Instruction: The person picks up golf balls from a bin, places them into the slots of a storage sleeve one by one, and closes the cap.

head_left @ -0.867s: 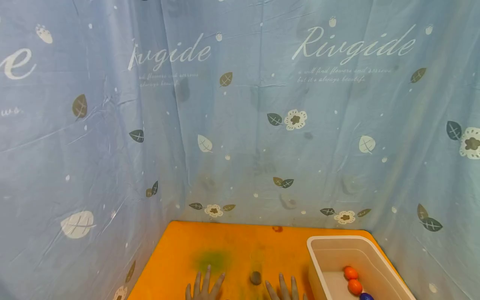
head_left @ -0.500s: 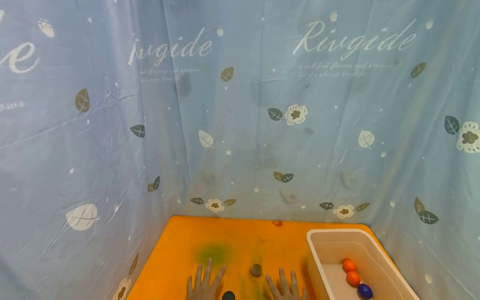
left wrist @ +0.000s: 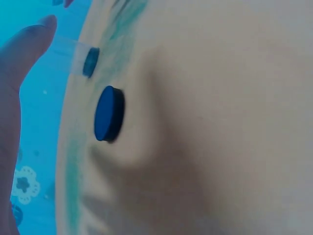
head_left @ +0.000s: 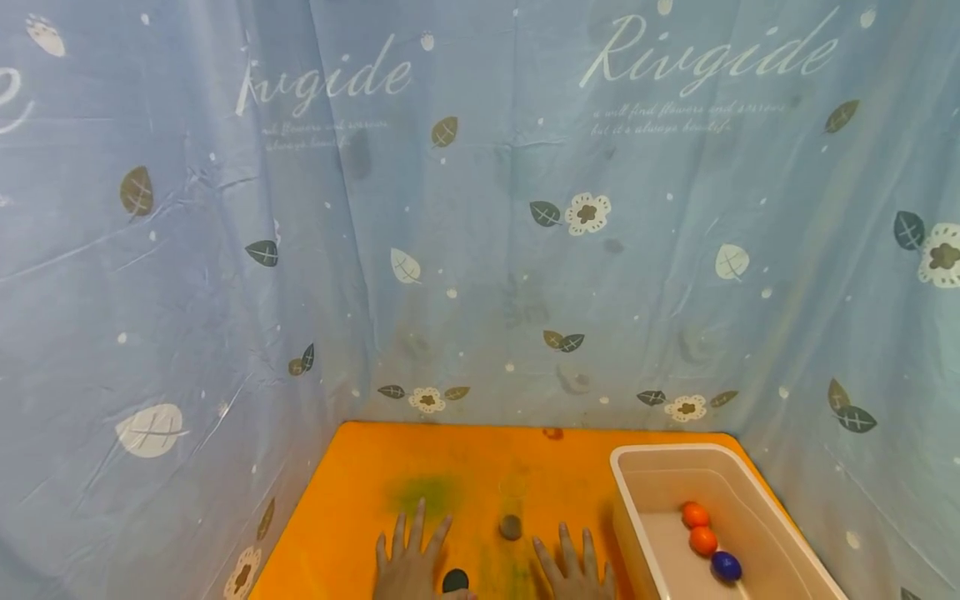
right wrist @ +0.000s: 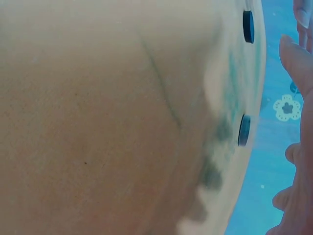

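Hands [head_left: 407,560] [head_left: 577,575] hover spread and empty over the counter [head_left: 352,483]; likely pre-grasp, the next move probably calling for the left to curl round the dark disc [head_left: 453,577].

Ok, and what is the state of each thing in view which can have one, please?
left hand: spread, holding nothing
right hand: spread, holding nothing
black disc: lying flat on the table
clear container: standing upright
pale tub: upright, open-topped
far orange ball: lying in the tub
near orange ball: lying in the tub
blue ball: lying in the tub
table: stained
curtain: hanging, creased
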